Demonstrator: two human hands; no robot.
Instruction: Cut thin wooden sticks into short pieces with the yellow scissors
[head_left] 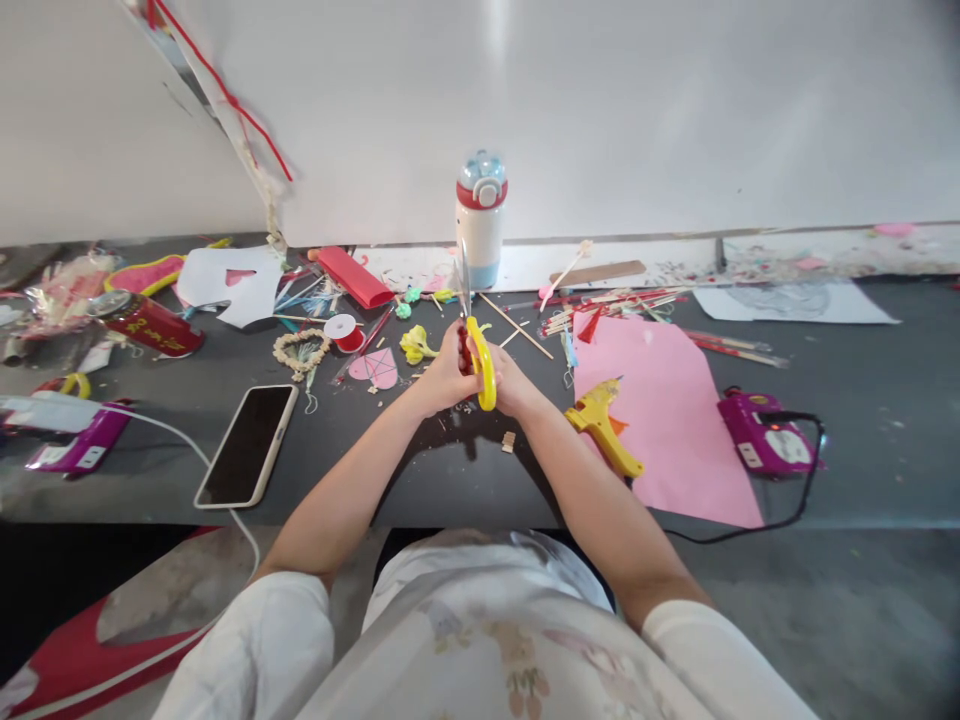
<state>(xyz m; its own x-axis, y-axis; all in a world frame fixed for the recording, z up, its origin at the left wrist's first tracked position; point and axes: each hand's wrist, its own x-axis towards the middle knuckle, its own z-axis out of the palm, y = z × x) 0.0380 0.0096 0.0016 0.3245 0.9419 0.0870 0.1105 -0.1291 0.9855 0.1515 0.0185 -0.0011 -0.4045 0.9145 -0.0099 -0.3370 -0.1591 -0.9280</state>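
Observation:
A pair of scissors [486, 372] with a yellow handle stands upright between my hands, its metal blades pointing up, away from me. My right hand [511, 378] is closed on the yellow handle. Just beside it, my left hand [445, 372] is closed with its fingertips against the scissors. Something dark red shows at those left fingers, too small to make out. A yellow crumpled flower-like piece [417, 345] lies left of the hands. Below them on the table is a small piece of wood [508, 441].
A white bottle [480, 225] stands behind my hands. To the right lie pink paper [675, 430], a yellow glue gun [606, 428] and a purple power strip [765, 435] with a cable. Leftward are a phone [249, 445], a red can [154, 325] and a ribbon spool [343, 332].

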